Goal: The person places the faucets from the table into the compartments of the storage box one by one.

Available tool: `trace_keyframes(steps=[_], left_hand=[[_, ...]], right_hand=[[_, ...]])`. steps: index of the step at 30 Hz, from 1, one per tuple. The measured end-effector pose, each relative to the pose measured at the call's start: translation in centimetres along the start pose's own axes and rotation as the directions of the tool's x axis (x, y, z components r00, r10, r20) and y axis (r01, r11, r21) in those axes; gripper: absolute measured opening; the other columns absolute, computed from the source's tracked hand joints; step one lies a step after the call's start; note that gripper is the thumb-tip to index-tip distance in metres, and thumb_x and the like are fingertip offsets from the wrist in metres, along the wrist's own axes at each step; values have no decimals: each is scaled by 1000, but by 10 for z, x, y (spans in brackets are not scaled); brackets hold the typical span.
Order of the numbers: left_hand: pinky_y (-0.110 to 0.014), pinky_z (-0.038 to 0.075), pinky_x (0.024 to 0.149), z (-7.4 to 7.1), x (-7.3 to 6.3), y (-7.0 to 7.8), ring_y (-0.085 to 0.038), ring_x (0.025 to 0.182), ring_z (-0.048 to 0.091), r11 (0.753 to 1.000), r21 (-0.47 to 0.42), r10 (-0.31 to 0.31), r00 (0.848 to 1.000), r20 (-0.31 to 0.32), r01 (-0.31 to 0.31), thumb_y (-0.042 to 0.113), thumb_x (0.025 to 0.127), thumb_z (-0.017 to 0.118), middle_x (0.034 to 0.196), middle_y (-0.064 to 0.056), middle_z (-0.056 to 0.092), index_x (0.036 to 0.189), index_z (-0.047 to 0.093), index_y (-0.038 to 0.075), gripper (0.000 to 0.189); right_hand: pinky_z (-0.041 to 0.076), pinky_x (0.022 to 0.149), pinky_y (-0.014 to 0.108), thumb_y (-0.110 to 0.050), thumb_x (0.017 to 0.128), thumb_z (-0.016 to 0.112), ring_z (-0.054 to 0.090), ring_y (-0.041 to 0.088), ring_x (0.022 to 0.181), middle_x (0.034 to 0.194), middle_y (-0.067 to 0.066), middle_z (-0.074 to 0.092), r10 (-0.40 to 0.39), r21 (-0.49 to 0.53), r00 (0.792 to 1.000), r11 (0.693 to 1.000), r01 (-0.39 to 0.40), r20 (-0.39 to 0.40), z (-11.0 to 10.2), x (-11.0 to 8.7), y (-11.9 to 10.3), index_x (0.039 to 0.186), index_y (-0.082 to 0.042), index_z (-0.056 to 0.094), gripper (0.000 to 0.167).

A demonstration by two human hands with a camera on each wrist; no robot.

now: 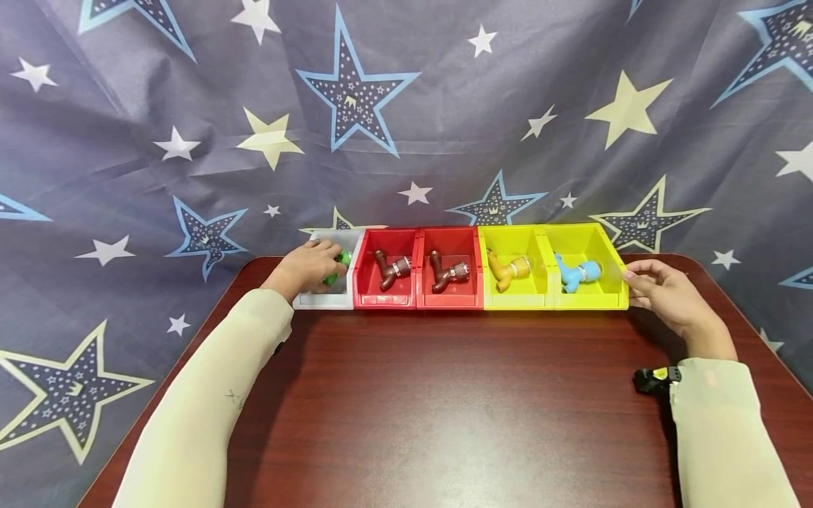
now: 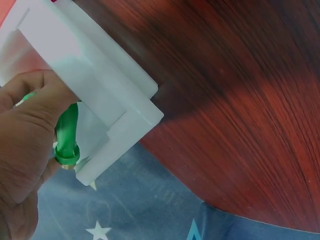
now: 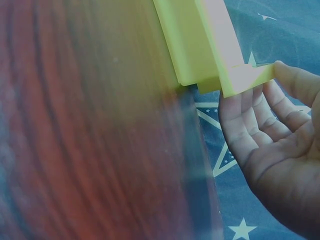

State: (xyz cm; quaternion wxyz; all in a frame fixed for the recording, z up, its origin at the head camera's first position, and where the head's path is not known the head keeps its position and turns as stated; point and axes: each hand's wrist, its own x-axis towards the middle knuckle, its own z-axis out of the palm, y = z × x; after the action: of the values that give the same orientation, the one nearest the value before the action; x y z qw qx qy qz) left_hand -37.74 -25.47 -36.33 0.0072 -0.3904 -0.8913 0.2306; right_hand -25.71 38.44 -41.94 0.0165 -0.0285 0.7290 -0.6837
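Note:
In the head view, my left hand (image 1: 311, 267) reaches into the white bin (image 1: 324, 301) at the row's left end. Its fingers hold a green tap (image 1: 344, 259), partly hidden by the hand. The left wrist view shows the green tap (image 2: 66, 132) with a brass threaded end, between thumb and fingers inside the bin wall. At the other end, my right hand (image 1: 676, 300) rests against the side of the outer yellow bin (image 1: 587, 302). In the right wrist view its thumb touches the wall's edge, its fingers extended along that wall (image 3: 250, 80).
Two red bins (image 1: 384, 301) each hold a brown tap (image 1: 449, 271). The inner yellow bin (image 1: 517, 302) holds a yellow tap (image 1: 508, 270); the outer one, a blue tap (image 1: 578, 274). All stand side by side on a dark wooden table (image 1: 444, 395), before a star-patterned curtain (image 1: 432, 85).

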Motion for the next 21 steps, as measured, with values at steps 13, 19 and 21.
trace_keyframes(steps=[13,19,21], left_hand=[[-54,50,98,13,4,0,-35,111,56,1000,-4,16,1000,-16,-16,18,77,89,110,-11,56,103,73,23,31],[-53,50,95,16,5,-1,-34,110,60,999,-37,8,1000,-11,-8,17,75,91,108,-9,57,104,71,23,35],[-52,50,95,17,5,0,-34,110,61,999,-47,5,1000,-3,-5,16,76,91,107,-9,57,104,71,23,35]], right_hand=[[58,70,23,-14,103,63,69,11,79,93,-8,70,0,-7,1000,1000,0,-10,0,1,1,119,3,46,29],[58,70,23,-15,103,63,69,10,80,93,-8,70,5,-5,1000,1000,-5,-9,0,1,1,120,3,45,30],[58,70,23,-15,103,63,69,10,79,93,-8,71,5,2,1000,1000,-5,-7,0,1,1,120,3,45,30]])
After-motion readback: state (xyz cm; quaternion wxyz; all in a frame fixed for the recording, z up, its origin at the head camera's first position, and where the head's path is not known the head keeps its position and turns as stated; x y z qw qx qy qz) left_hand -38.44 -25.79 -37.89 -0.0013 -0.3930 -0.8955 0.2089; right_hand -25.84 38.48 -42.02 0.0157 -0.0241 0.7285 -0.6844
